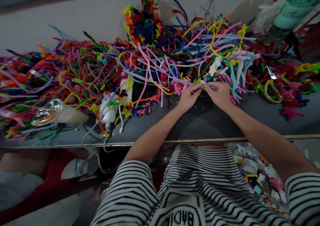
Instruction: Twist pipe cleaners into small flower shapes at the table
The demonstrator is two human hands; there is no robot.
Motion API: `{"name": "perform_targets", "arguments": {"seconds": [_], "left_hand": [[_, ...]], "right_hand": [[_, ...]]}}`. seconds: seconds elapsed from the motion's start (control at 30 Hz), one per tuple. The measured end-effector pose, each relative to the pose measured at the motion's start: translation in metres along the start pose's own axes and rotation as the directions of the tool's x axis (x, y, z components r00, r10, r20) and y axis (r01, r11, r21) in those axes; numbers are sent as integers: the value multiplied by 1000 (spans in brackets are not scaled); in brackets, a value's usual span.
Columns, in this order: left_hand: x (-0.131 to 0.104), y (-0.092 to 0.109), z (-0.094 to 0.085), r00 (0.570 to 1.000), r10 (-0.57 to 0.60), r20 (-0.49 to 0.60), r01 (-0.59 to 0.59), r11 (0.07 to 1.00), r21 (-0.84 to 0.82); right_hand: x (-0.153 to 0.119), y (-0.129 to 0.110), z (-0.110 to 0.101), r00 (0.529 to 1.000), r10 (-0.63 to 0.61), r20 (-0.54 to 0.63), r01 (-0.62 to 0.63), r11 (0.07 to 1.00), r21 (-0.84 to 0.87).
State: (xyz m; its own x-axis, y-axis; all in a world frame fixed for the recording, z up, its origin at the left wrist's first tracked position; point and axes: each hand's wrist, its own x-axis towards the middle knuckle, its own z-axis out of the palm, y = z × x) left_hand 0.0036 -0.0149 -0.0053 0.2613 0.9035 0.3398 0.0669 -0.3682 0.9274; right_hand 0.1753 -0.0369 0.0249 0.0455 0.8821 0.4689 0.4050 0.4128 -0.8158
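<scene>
My left hand and my right hand meet over the dark table, fingertips almost touching. Between them is a small white piece, pinched by the fingers of both hands; its shape is too small to make out. Just beyond the right hand lie a white and pale peach fuzzy flower and a cluster of pastel fuzzy stems. Pink fuzzy flowers sit beside the left hand. Long lilac and pink pipe cleaners spread out behind both hands.
Yellow-handled scissors lie at the right. A white charger with cables and a clear plastic cup stand at the left. Heaped colourful stems line the wall. Another person's leg shows at lower left.
</scene>
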Motion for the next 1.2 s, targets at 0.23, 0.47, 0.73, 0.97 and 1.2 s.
{"name": "perform_targets", "arguments": {"seconds": [0.23, 0.47, 0.73, 0.97, 1.2], "left_hand": [[-1, 3, -2, 982, -158, 106, 177, 963, -202], [5, 0, -9, 975, -220, 23, 220, 953, -209], [6, 0, -15, 972, -111, -205, 107, 994, -32], [3, 20, -20, 982, 172, -78, -148, 958, 246], [2, 28, -20, 964, 262, -47, -219, 881, 418]], "right_hand": [[2, 2, 1, 998, 32, -57, -28, 997, 70], [4, 7, 2, 991, 110, 75, -120, 982, 143], [1, 1, -5, 995, 12, 102, -8, 999, -40], [6, -1, -4, 967, 58, 248, -90, 988, 123], [3, 7, -4, 959, 68, 276, -110, 984, 138]]}}
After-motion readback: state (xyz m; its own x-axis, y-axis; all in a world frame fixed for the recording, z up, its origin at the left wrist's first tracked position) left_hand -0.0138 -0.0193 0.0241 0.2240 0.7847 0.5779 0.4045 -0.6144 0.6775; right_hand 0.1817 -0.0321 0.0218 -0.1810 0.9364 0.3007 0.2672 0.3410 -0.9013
